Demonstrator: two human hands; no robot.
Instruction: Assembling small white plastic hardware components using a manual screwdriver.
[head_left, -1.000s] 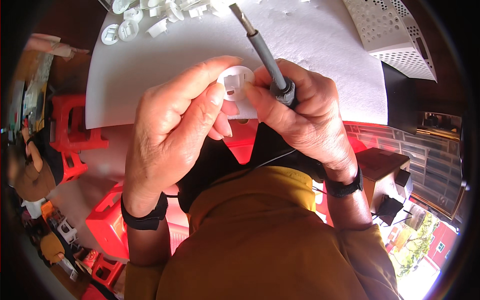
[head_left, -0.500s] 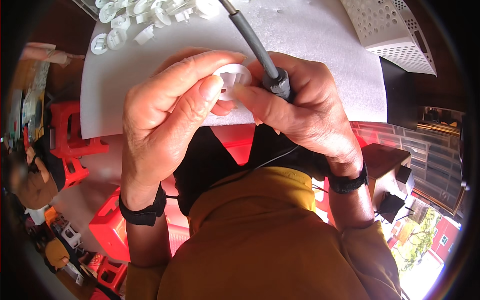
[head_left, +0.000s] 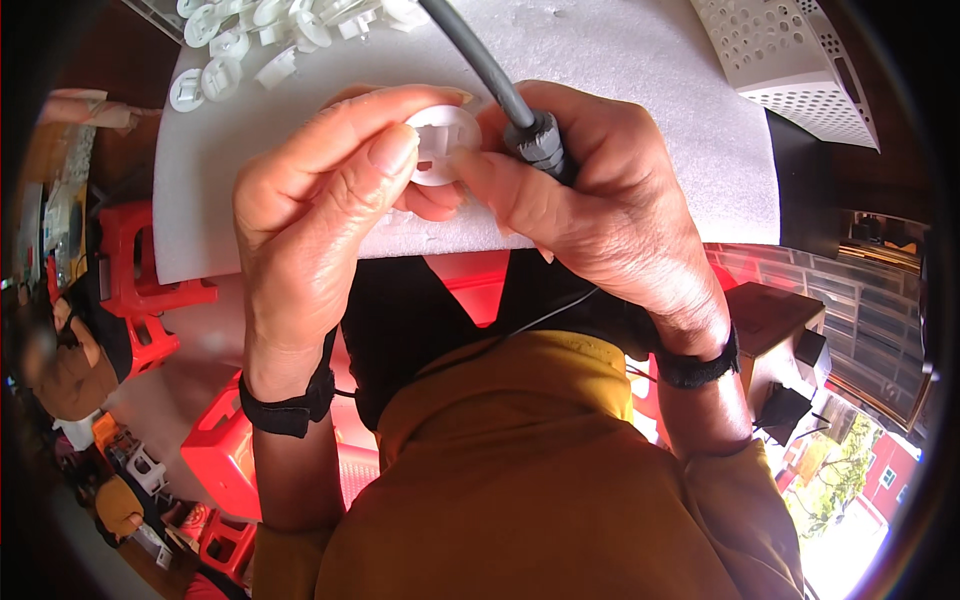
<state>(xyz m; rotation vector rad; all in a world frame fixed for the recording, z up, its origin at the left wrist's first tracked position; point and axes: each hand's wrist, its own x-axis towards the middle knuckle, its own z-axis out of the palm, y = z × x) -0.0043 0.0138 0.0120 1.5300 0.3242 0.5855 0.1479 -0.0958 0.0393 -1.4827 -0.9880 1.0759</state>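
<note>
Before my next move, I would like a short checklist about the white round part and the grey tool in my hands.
1. White round part held by left hand: ok.
2. Grey tool held in right hand: ok.
3. Tool's tip in view: not ok, beyond the picture's top edge.
4. Part's underside undamaged: cannot tell, it faces away.
5. Loose white parts apart from both hands: ok, at upper left.
</note>
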